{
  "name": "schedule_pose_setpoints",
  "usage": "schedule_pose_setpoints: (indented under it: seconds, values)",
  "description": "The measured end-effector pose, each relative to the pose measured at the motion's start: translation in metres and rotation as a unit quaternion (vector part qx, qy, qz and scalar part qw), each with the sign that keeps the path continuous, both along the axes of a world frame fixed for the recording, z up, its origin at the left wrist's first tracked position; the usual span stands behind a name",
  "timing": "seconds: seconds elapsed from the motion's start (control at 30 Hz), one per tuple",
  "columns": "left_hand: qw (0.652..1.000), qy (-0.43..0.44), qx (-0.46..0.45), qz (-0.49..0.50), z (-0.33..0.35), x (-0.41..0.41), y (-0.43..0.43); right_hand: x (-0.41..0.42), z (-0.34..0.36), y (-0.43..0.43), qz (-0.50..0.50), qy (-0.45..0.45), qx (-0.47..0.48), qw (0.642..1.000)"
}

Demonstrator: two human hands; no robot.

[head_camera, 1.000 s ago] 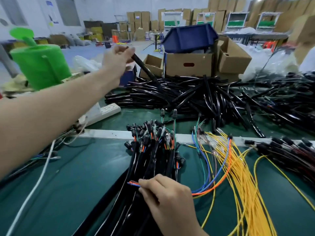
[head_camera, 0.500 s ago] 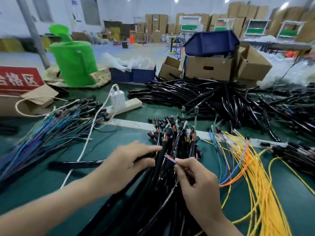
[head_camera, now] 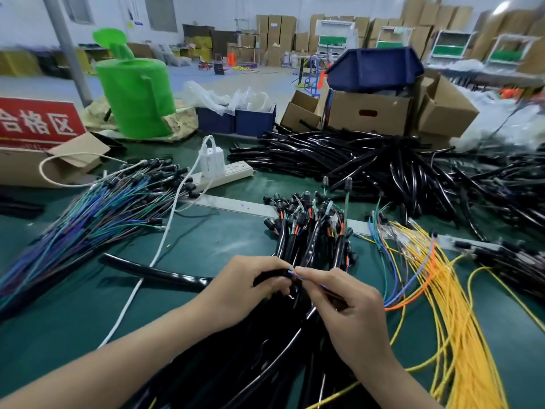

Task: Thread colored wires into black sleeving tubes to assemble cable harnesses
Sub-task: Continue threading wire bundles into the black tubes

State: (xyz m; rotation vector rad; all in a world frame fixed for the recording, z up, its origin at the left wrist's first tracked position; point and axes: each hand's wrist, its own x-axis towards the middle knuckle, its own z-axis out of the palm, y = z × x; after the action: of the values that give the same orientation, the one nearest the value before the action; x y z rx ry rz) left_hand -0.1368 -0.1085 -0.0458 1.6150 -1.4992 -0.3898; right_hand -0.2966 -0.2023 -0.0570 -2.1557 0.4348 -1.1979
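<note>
Far out to the left of my grip lies a fanned bundle of blue and green wires (head_camera: 88,214) with black caps on their ends. Nearer in, a white charger cable (head_camera: 141,287) crosses over the black sleeving tube (head_camera: 165,274), which lies along the green mat (head_camera: 206,237) and runs into my left hand (head_camera: 244,286). That hand's fingers are curled round the tube's near end, with its mouth pointing right.

Right at the mouth sit the tips of the colored wires (head_camera: 292,272), blue and orange. I cannot tell whether they are inside yet. My right hand (head_camera: 348,308) pinches those wires just behind the tips, thumb and forefinger closed on them, and they trail out to the right of it.

Under and beyond both hands lies the heap of finished harnesses (head_camera: 309,231). Beyond that is the pile of loose black tubes (head_camera: 368,163). Well to the right of the grip spread the yellow wires (head_camera: 460,305).
</note>
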Motion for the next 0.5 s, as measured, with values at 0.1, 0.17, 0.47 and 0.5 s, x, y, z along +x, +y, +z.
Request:
schedule_pose_setpoints:
  seconds: [0.1,0.17,0.47,0.5]
  values:
    - [1.0,0.002,0.002,-0.001,0.0,0.001,-0.001,0.001,0.0,-0.001,-0.007,0.016,0.004,1.0]
    - [1.0,0.0,0.003,-0.003,0.0,0.001,-0.002,0.002,0.0,-0.001,-0.013,0.028,0.013,0.999]
    - [0.974,-0.201,0.06,-0.086,0.021,0.015,-0.001,-0.001,0.003,-0.003,0.001,0.079,0.066,0.995]
    - [0.969,-0.221,0.07,-0.091,0.023,0.016,-0.001,-0.001,0.004,-0.003,0.001,0.085,0.063,0.994]
